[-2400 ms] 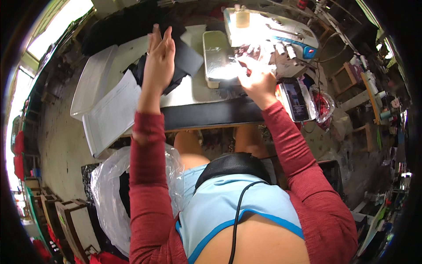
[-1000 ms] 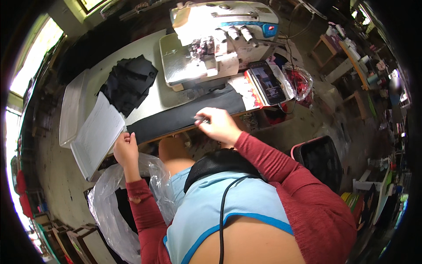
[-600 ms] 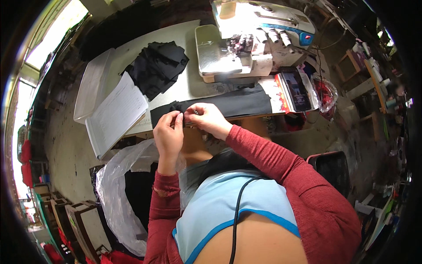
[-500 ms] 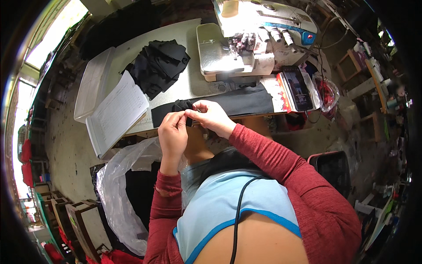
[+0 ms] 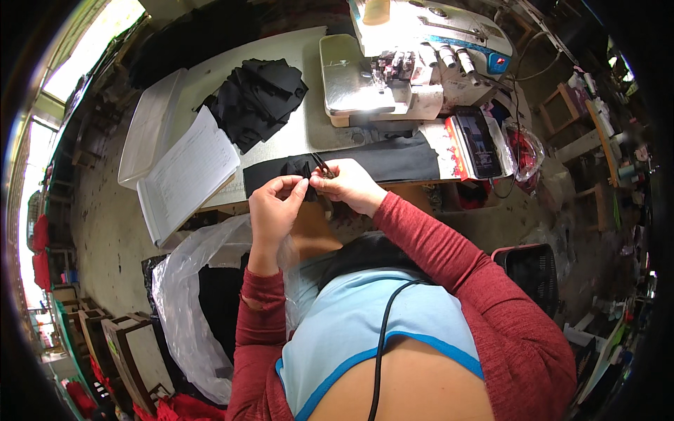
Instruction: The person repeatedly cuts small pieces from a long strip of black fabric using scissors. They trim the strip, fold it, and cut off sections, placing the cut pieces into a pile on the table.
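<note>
Just over the table's near edge, both my hands meet at the fingertips. My left hand [image 5: 275, 207] is closed in a pinch on a small black cloth piece [image 5: 298, 167], most of it behind the fingers. Thread snips [image 5: 322, 165] are in my closed right hand [image 5: 351, 186], their dark blades pointing up and away from me. A long black fabric strip [image 5: 393, 158] lies along the front of the table, behind both hands. Further back is a heap of black cut pieces [image 5: 258, 102].
A sewing machine [image 5: 421, 98] with its lamp lit stands at the back right. Beside it a phone [image 5: 475, 144] leans on a box. Left are an open notebook [image 5: 186, 172] and a clear plastic bin [image 5: 149, 130]. A plastic bag [image 5: 175, 309] with black cloth stands below.
The snips' blades now show above my right hand, where before they were hidden. The small cloth piece has dropped lower behind my left fingers, and that hand has shifted slightly left.
</note>
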The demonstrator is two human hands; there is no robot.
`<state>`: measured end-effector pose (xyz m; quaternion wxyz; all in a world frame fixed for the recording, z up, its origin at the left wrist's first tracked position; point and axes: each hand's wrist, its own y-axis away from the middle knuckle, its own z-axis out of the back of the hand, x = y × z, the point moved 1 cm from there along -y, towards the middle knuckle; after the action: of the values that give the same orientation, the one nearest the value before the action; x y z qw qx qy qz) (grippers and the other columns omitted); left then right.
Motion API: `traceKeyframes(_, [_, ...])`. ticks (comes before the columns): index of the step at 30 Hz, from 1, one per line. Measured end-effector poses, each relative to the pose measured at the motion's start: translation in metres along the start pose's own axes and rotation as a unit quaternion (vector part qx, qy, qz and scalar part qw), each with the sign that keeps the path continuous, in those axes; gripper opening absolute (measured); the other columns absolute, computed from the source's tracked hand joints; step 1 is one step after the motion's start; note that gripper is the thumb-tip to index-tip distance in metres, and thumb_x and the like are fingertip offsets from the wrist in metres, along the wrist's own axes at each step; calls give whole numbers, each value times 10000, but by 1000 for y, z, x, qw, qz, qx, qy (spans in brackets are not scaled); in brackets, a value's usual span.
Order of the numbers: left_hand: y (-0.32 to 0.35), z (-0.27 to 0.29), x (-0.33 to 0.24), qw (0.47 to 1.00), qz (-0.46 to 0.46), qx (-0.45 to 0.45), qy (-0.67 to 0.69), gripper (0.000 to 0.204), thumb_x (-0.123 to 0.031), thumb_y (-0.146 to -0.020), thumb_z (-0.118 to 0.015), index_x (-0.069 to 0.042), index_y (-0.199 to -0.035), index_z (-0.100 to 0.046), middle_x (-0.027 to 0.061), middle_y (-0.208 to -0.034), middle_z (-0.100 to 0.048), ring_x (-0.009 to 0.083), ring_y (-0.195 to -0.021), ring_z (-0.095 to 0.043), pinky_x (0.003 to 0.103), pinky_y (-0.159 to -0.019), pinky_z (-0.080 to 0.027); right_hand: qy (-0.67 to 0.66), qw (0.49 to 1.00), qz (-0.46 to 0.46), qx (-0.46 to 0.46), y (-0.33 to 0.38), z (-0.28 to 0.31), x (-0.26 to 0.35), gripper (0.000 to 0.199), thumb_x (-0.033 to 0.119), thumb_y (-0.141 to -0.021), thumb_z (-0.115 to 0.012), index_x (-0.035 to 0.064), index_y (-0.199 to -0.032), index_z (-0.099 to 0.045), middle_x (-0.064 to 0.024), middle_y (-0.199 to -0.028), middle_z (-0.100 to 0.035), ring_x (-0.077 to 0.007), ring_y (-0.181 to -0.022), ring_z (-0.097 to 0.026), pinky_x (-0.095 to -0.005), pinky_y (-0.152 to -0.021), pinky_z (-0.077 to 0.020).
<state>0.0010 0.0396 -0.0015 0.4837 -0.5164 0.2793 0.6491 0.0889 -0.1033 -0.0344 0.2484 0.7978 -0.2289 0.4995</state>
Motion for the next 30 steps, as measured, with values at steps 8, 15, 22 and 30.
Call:
traceKeyframes(8, [3, 7, -10, 998, 14, 3, -56, 126, -104, -810, -671, 19, -834, -676, 26, -662, -654, 48, -588, -571, 206, -559, -458, -18, 1000, -20, 15, 0, -5, -2, 162, 191, -840, -688, 50, -854, -612, 37, -678, -518, -30, -547, -389, -184, -472, -296])
traceKeyframes(15, [-7, 34, 1, 975, -42, -79, -204, 197, -195, -816, -661, -1, -851, -679, 70, -669, -643, 123, -582, -582, 273, -585, -475, -78, 997, -12, -7, 3, -9, 7, 187, 224, -842, -681, 48, -869, -623, 31, -694, -536, -37, -556, -419, -185, -480, -323])
traceKeyframes(22, [-19, 84, 69, 911, 71, -108, -390, 211, -228, -818, -629, -24, -853, -669, 113, -759, -669, 261, -705, -647, 365, -678, -495, 401, 860, 104, -298, 71, 107, 18, 239, 217, -803, -638, -18, -762, -656, -68, -610, -591, -112, -565, -515, -289, -549, -432])
traceKeyframes(30, [-32, -2, 21, 921, -105, -84, -367, 159, -199, -847, -620, -52, -903, -603, 103, -804, -609, 257, -728, -593, 354, -655, -465, 531, 746, -7, -401, 108, 157, 33, 257, 233, -719, -643, -11, -800, -649, -209, -750, -626, -348, -686, -608, -415, -671, -489])
